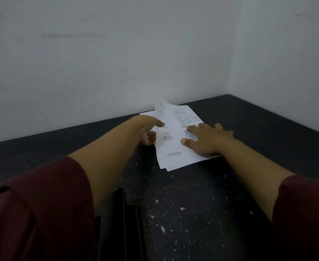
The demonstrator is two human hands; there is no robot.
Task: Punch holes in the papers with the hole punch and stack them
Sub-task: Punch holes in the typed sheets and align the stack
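a: pressing flat on the papers [175, 146], the right hand [207, 140] has its fingers spread, palm down.
b: and the left hand [148, 131]?
a: it pinches the left edge of a top sheet [163, 113], which is lifted and blurred.
b: where do the papers lie?
a: on the dark speckled table [192, 204], near the white wall [98, 63]. a black object [121, 223] sits at the near edge; i cannot tell whether it is the punch.

Your arms: both stretched forward, bare forearms, dark maroon sleeves pushed up near the elbows. Your left hand [149, 133]: index finger extended, thumb and curled fingers pinching shut on a lifted, blurred sheet edge. Your right hand [209, 139]: palm down, fingers spread flat, thumb pointing left.
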